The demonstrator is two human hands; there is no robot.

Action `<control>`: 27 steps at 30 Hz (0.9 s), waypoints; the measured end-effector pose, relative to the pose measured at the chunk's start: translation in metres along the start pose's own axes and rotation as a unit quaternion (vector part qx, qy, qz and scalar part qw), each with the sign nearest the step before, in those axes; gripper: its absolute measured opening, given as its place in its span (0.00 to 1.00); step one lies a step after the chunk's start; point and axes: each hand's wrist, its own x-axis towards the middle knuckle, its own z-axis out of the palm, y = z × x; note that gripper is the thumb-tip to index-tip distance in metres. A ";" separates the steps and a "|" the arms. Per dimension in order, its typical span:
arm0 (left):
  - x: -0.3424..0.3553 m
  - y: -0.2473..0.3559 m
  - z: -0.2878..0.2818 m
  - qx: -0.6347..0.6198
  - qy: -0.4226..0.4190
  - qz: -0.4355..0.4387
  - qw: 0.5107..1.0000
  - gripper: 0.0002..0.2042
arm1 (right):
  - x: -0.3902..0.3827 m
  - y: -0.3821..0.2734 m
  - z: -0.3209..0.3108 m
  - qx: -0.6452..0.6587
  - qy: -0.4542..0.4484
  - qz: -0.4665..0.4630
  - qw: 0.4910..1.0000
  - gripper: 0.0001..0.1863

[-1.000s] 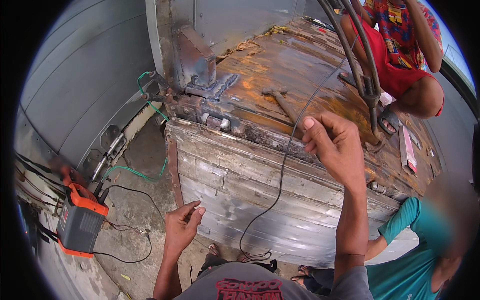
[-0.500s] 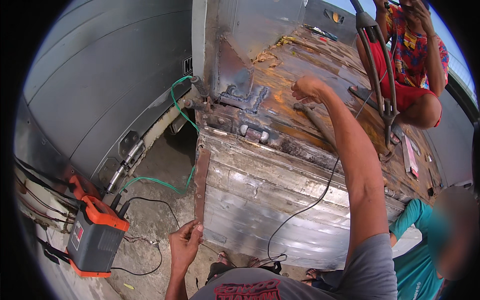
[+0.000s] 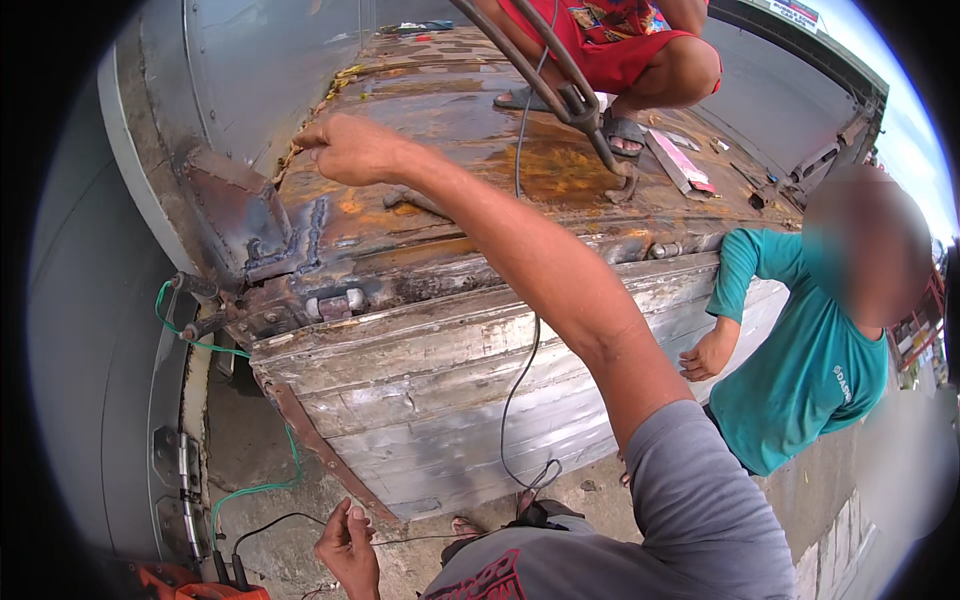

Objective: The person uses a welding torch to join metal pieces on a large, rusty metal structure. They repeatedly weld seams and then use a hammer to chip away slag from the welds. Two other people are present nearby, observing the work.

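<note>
At the far left we see the grey wall (image 3: pixel 90 330) of the vehicle body, and a green wire (image 3: pixel 250 490) runs down the narrow gap between it and the big metal panel (image 3: pixel 450 390). Our left hand (image 3: pixel 347 545) hangs low in this gap over the concrete ground (image 3: pixel 270 450), fingers curled loosely with a thin dark wire (image 3: pixel 410 541) running from it. The orange welding machine (image 3: pixel 205 590) is now only at the bottom edge, while half a second ago it stood fully in view.

The rusty surface (image 3: pixel 480 140) ends in a welded corner bracket (image 3: pixel 240 225) on the left and a bent front edge below. Our right hand (image 3: pixel 350 150) is clenched near the left rim of this surface, knuckles up; we cannot tell whether it holds something. Before, it reached more to the middle, near the flat metal piece (image 3: pixel 415 200), which lies just right of it now. A black cable (image 3: pixel 520 390) hangs over the front edge.

Further right, a person in red shorts (image 3: pixel 610 50) squats on the surface beside long metal tongs (image 3: pixel 560 85), and a person in a teal shirt (image 3: pixel 810 370) stands close to the panel's right end, so free room there is small
</note>
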 end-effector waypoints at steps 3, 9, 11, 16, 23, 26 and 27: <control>0.011 0.020 0.029 0.052 -0.076 0.077 0.993 0.17 | -0.107 -0.014 -0.050 -0.035 -0.040 -0.120 0.991 0.21; 0.022 0.084 0.101 0.077 -0.184 0.211 0.957 0.15 | -0.288 0.030 -0.153 0.148 0.149 0.092 0.973 0.19; 0.015 0.108 0.136 0.055 -0.226 0.265 0.936 0.16 | -0.323 0.100 -0.201 0.079 0.309 0.179 0.931 0.24; -0.017 0.151 0.248 -0.007 -0.373 0.410 0.832 0.23 | -0.359 0.267 -0.317 -0.082 0.534 0.299 0.786 0.21; -0.039 0.176 0.345 0.091 -0.462 0.430 0.770 0.27 | -0.344 0.380 -0.352 -0.057 0.358 0.375 0.853 0.19; -0.031 0.168 0.379 0.092 -0.399 0.451 0.793 0.26 | -0.331 0.442 -0.355 -0.107 0.262 0.401 0.871 0.18; -0.027 0.167 0.393 0.084 -0.361 0.465 0.804 0.26 | -0.336 0.472 -0.365 -0.124 0.261 0.402 0.869 0.18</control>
